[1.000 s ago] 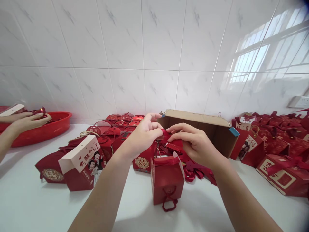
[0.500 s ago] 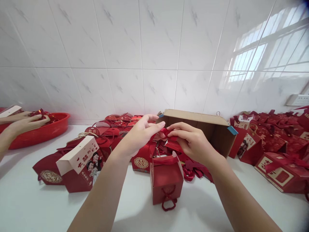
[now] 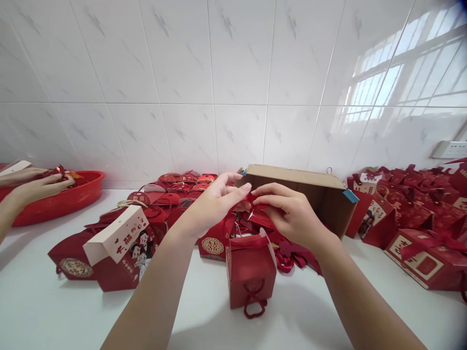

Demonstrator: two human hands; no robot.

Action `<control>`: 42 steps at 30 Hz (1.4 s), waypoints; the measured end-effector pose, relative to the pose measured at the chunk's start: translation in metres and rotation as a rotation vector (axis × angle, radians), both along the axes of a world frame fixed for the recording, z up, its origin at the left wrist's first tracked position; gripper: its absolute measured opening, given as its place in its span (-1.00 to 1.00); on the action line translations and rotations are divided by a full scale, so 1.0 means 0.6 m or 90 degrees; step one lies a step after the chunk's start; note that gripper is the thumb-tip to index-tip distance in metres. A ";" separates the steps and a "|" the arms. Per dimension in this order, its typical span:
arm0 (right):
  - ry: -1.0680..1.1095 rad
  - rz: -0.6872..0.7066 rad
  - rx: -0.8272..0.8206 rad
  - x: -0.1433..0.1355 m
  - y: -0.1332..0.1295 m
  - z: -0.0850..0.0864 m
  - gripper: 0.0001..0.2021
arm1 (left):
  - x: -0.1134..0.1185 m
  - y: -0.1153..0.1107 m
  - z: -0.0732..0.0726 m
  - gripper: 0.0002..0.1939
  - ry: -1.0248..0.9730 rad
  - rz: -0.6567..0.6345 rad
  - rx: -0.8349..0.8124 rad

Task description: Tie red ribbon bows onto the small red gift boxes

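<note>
My left hand [image 3: 215, 204] and my right hand [image 3: 286, 206] meet above the middle of the table. A piece of red ribbon [image 3: 249, 198] is pinched between their fingertips; part of it is hidden by the fingers. Just below and nearer to me stands a small red gift box [image 3: 251, 279] with a dark red cord loop on its front side. Behind it, partly covered by my left arm, is a red box with a round gold emblem [image 3: 212, 245]. A heap of red ribbons [image 3: 292, 253] lies under my right hand.
An open cardboard box [image 3: 295, 177] lies on its side at the back. Red gift boxes crowd the right [image 3: 419, 209] and back left [image 3: 175, 187]. A cartoon-couple box [image 3: 120, 253] stands at left. Beyond it, another person's hands [image 3: 47, 184] work over a red basin [image 3: 69, 204].
My hands stay nearly in place, with the left thumb shifted slightly over the ribbon. The other person's hands have moved a little at the basin.
</note>
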State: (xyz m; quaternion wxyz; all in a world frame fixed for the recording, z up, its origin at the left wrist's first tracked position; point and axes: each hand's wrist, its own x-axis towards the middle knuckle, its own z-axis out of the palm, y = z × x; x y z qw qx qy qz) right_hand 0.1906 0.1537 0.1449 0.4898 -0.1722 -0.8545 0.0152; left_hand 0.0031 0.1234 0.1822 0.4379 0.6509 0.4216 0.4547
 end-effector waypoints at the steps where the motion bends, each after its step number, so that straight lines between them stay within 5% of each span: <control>1: 0.004 0.002 -0.006 0.000 0.000 0.000 -0.75 | 0.001 -0.001 0.000 -0.49 0.019 0.006 0.009; 7: 0.019 0.012 -0.044 0.002 -0.001 0.001 -0.75 | 0.002 -0.007 0.001 -0.50 0.121 0.038 0.111; 18: 0.021 0.012 -0.087 0.010 0.000 0.003 -0.71 | -0.008 -0.015 0.006 -0.44 0.417 0.238 0.330; 26: 0.046 0.037 -0.229 0.049 0.008 0.004 -0.82 | -0.029 -0.024 0.010 -0.38 0.584 0.313 0.445; 30: 0.121 0.088 -0.394 0.080 0.007 -0.030 -0.83 | -0.056 -0.044 -0.001 -0.38 0.624 0.341 0.483; 34: 0.228 0.102 -0.570 0.111 0.014 -0.099 -0.73 | -0.087 -0.073 -0.025 -0.38 0.684 0.328 0.399; 38: 0.281 0.057 -0.679 0.140 0.034 -0.163 -0.71 | -0.119 -0.090 -0.072 -0.35 0.708 0.329 0.300; 42: 0.212 0.018 -0.688 0.152 0.040 -0.180 -0.82 | -0.130 -0.101 -0.124 -0.40 0.722 0.261 0.219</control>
